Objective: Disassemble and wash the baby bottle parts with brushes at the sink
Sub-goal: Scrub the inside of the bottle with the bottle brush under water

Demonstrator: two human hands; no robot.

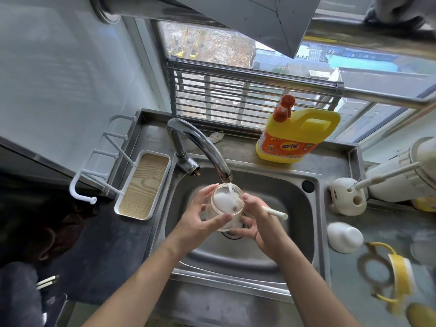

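Note:
Over the steel sink (283, 244) I hold the clear baby bottle body (227, 204) upright under the tap (200, 147). Water runs into its open mouth and white foam fills it. My left hand (203, 220) grips the bottle from the left, thumb across its front. My right hand (257, 223) supports the bottle's right side and base while holding a white brush handle (274, 211) that sticks out to the right. The brush head is hidden.
A yellow detergent jug (297, 135) stands behind the sink. On the right counter lie a white cap (344, 237), a yellow handled collar (398, 274) and a white brush holder (346, 197). A wood-lined tray (144, 185) sits left of the basin.

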